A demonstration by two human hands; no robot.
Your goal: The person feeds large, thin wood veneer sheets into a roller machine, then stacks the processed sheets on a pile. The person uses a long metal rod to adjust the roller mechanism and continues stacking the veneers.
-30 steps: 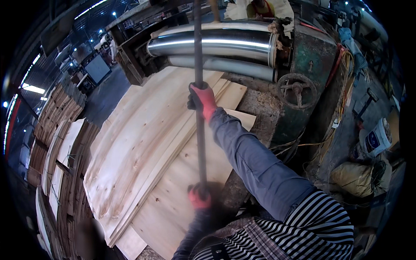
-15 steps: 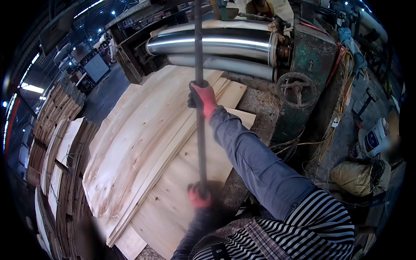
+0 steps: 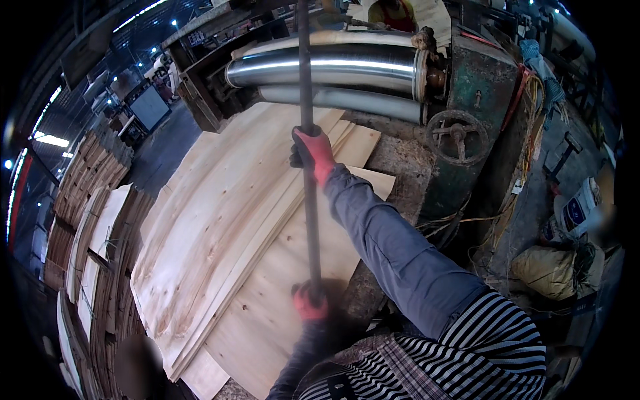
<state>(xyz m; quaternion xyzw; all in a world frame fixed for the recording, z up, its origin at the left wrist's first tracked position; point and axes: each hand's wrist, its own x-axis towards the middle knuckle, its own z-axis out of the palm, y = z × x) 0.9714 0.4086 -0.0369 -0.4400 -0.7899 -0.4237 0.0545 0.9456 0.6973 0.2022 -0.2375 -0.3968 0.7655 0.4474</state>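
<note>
A long dark pole [image 3: 312,230] runs nearly straight up and down through the middle of the view, over the wood sheets. My right hand [image 3: 315,152], in a red and dark glove, is wrapped round it at mid-length with the arm stretched forward. Lower down and closer to my body, my left hand [image 3: 311,302], also in a red and dark glove, is closed round the pole near its visible lower end. Beneath lie large, thin, pale wood veneer sheets [image 3: 207,207], stacked unevenly with overlapping edges. The pole's upper end is out of view.
Beyond the sheets is a machine with a shiny metal roller [image 3: 333,65] and a paler roller [image 3: 340,100] below. A handwheel [image 3: 457,137] sits on its green housing [image 3: 477,87]. Stacked boards [image 3: 97,247] stand left; a bucket [image 3: 577,207] and sack [image 3: 547,270] lie right. A person [image 3: 391,13] is behind the machine.
Both hands keep their grip on the pole, which has hardly moved. The view has shifted very slightly, and the person behind the machine has moved a little to the left.
</note>
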